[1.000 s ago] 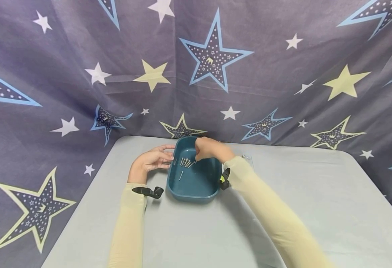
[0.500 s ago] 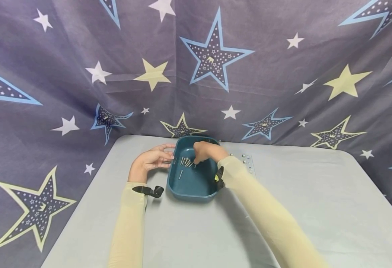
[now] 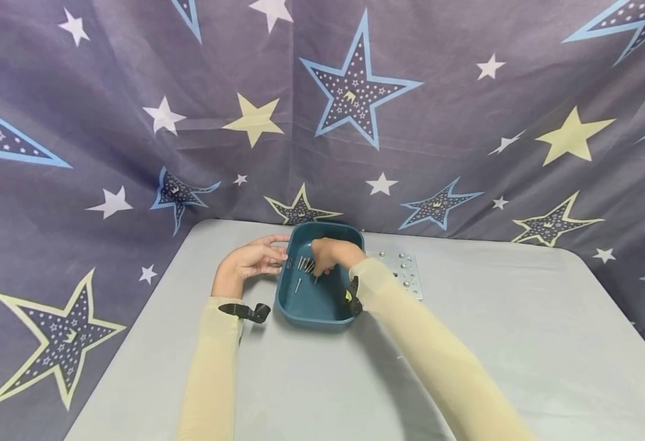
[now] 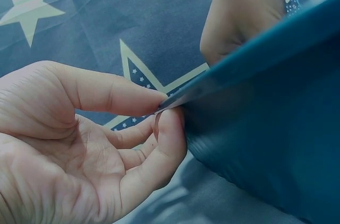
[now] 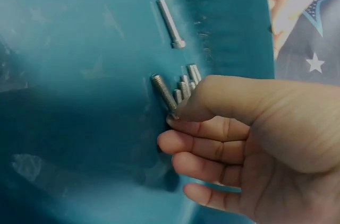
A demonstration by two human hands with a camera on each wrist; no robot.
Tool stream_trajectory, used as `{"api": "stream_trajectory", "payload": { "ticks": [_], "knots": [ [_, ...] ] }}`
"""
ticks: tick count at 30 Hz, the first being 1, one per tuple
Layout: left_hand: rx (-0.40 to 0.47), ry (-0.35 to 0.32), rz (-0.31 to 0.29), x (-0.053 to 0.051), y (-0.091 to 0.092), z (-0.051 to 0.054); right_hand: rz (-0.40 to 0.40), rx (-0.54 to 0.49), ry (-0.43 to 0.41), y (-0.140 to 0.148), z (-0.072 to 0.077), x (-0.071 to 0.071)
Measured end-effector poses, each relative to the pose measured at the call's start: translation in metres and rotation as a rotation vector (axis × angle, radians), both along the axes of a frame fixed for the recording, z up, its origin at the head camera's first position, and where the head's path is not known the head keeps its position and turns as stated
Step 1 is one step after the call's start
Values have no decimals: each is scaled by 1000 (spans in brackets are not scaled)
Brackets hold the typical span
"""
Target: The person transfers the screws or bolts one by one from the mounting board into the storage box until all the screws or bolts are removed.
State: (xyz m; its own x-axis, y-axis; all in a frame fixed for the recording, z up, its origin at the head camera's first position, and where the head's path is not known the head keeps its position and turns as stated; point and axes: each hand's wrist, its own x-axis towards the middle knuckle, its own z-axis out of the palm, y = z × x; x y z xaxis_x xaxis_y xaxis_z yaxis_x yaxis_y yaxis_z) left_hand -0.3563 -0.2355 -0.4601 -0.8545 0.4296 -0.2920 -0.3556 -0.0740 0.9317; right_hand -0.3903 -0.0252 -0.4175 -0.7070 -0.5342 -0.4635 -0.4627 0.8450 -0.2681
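Note:
A deep teal bin [image 3: 318, 323] stands at the back of the table. My left hand [image 3: 250, 260] is at its left side; in the left wrist view the thumb and a finger pinch the bin's rim [image 4: 234, 72]. Inside the bin, my right hand [image 3: 330, 254] pinches a threaded metal screw [image 5: 163, 92] between thumb and index finger, its threaded end sticking out. Several similar screws [image 3: 302, 264] lie side by side next to those fingertips, partly hidden by the hand. One loose screw [image 5: 171, 24] lies apart from them on the bin floor.
Right of the bin, a flat metal plate [image 3: 414, 283] with several round shiny bumps lies partly behind the right forearm. The pale table [image 3: 520, 343] extends to the right and front. A star-patterned curtain [image 3: 438, 122] hangs behind it.
My right hand has moved down and left inside the bin, closer to the row of screws. More of the metal plate shows. The left hand keeps its place at the bin's side.

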Motion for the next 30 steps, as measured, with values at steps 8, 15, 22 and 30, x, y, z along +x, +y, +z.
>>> {"api": "stream_trajectory", "payload": {
  "ticks": [8, 15, 22, 30],
  "knots": [
    [-3, 4, 5, 1, -1, 3, -46, -3, 18, -4, 0, 1],
    [-3, -6, 13, 2, 1, 2, -81, 5, 22, -6, 1, 5],
    [-4, -2, 11, 2, 1, 2, -100, 35, 47, -9, 2, 9],
    [0, 3, 10, 2, 1, 1, -104, 49, 62, -11, -1, 8]
  ]
}}
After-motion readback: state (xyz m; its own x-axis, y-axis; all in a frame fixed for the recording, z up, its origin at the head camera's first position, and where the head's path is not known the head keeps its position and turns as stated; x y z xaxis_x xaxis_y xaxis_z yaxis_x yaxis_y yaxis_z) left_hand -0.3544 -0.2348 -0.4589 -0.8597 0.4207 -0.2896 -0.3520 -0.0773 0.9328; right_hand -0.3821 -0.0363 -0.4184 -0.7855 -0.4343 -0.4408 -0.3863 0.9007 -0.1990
